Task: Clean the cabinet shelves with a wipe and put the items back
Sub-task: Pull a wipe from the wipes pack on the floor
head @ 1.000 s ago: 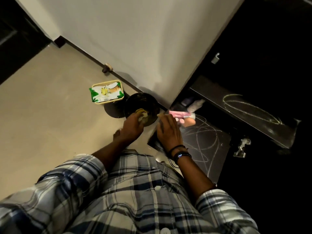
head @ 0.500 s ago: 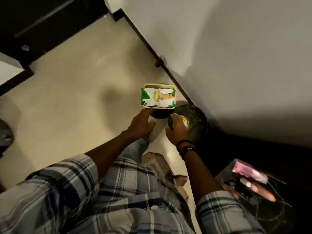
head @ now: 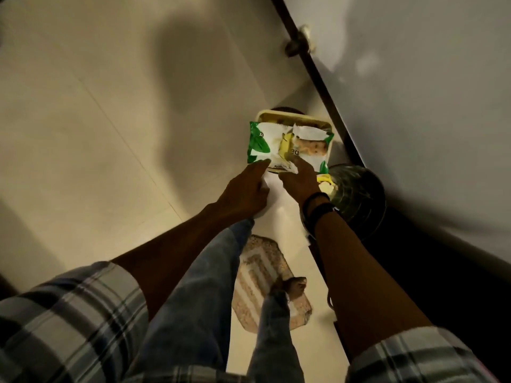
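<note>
A green-and-white packet (head: 287, 147) lies on a cream tray (head: 279, 116), which rests on a dark round object on the floor. My left hand (head: 243, 189) reaches its near left corner with the index finger touching the edge. The other fingers are curled, and something white shows under the palm. My right hand (head: 300, 179), with dark bands on the wrist, has its fingers on the packet's near edge. A dark bowl (head: 359, 194) with a yellow item (head: 326, 180) in it stands just right of that hand.
A pale wall or door (head: 414, 106) with a dark strip at its foot runs along the right, and a round doorstop (head: 298, 42) sits by it. A woven mat (head: 262, 277) and my bare foot (head: 294, 286) are below my hands. Open tiled floor (head: 96, 134) lies to the left.
The view has swung left, away from the cabinet shelf. My right hand left the bowl and both hands moved up to the packet's near edge.
</note>
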